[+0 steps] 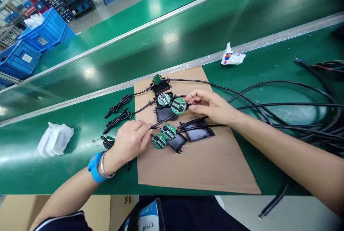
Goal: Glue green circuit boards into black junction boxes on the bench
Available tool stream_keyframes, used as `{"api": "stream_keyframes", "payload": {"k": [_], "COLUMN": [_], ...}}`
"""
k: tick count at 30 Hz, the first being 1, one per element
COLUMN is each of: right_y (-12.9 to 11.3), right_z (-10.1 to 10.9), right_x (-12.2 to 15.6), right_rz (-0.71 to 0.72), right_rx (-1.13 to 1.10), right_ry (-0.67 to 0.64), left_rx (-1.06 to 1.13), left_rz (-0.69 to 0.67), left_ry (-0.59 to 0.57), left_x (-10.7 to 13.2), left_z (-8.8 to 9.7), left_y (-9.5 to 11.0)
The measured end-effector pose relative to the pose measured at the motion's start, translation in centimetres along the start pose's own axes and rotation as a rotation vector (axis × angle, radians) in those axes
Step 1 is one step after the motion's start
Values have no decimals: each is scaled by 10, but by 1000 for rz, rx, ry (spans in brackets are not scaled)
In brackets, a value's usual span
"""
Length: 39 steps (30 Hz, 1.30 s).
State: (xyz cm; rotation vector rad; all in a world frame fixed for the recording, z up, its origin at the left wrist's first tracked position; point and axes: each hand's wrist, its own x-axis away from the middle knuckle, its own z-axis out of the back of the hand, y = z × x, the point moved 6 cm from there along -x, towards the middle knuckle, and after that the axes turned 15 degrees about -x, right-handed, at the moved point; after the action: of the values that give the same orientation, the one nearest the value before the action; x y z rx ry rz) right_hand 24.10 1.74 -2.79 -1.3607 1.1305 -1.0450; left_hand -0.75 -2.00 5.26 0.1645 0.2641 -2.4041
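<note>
Several round green circuit boards lie over a brown cardboard sheet (196, 173). My right hand (212, 106) is closed, thumb and fingers pinching the black cable at the edge of one circuit board (178, 106), which is held face up. Lower left, my left hand (131, 138) pinches a thin black cable (163, 121) between its fingertips. Just right of those fingertips are two more circuit boards (168, 131), close together. Another board (163, 99) rests on a black plastic housing (162, 113); one more board (157, 79) sits at the far end. Open black housing halves (199, 131) lie near my right wrist.
Coiled thin cables (119, 119) lie left of the cardboard. Thick black cables (290, 105) run off to the right. A white glue bottle (228, 56) lies by the metal rail, and a white wrapped bundle (55, 139) is at left. Blue bins (44, 32) stand beyond.
</note>
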Motion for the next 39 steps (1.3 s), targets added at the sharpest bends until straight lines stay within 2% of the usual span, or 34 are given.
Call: {"api": "stream_keyframes", "payload": {"k": [2,4,6,9,10,12,14,15,17,20,24,31,34,37,39], "right_y": [1,0,-3,-16,-21,-30,-34,-34,-30,-18,-7,-10,-10,-9,-8], "right_z": [0,-2,-5,-11,-12,-13,-15,-16,-20,-28,-35,-31,-31,-30,-30], "right_x": [0,1,4,10,12,15,16,16,14,10,4,1,2,3,5], "right_rz": [-16,4,59,167,200,261,319,349,395,441,425,356,333,358,412], "right_rx": [13,66,158,336,378,423,454,478,537,576,573,579,631,709,752], "right_ry": [-17,-43,-62,-69,-68,-49,-31,-28,-20,-22,-57,37,5,-54,-75], "left_rx": [116,325,668,1223,1342,1448,1370,1241,863,345,49,-117,-109,11,135], "left_rz": [129,291,471,702,753,788,687,608,477,422,436,433,403,402,461], "left_ry": [69,25,-118,-364,-433,-575,-715,-746,-695,-568,-580,-559,-575,-548,-408], "left_x": [3,6,10,18,20,23,21,18,10,-3,-8,-8,-12,-11,-2], "left_z": [12,18,13,-1,-5,-9,-11,-12,-12,-16,-35,-60,-63,-51,-28], "left_y": [-6,-13,-17,-12,-9,-5,-1,-2,-11,-29,-44,-48,-48,-53,-59]}}
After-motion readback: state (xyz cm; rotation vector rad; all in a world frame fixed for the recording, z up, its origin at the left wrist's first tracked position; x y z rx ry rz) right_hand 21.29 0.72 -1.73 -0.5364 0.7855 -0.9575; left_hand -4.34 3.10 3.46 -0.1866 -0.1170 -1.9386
